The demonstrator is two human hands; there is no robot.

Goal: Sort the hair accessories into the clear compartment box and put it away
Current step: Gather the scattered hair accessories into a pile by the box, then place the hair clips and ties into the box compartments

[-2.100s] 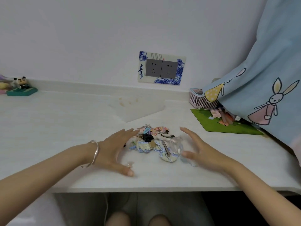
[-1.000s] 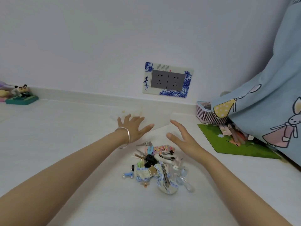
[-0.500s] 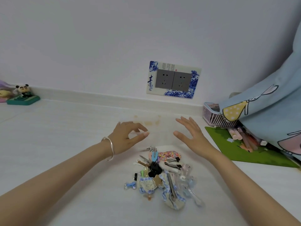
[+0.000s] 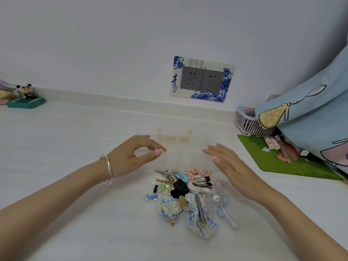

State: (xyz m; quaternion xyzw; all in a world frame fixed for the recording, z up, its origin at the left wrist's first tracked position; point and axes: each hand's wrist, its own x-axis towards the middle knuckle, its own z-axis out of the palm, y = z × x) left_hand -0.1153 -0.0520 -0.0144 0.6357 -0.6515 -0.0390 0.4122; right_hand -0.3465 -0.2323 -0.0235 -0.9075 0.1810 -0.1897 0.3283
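Just above the frame's centre, the clear box (image 4: 177, 146) lies on the tabletop (image 4: 75, 147), faint and hard to make out, with amber smudges along its far side. Two seconds ago both hands hovered over the pile (image 4: 186, 194) near the tabletop's front edge; since then they have reached past it to the box behind. The left hand (image 4: 131, 157), a bangle (image 4: 108, 169) at its wrist, now has its grip nearly pressed together, thumb and forefinger tips close at the box's left edge; whether they actually pinch the plastic cannot be told. The right hand (image 4: 227, 162) is spread flat at the box's right side, holding nothing.

The pile of clips, bows and ties sits untouched at lower centre, just in front of the box. That suggests sorting has not begun: the box is likely being drawn closer or opened first. Clear thin plastic may slip or flex under a light pinch.
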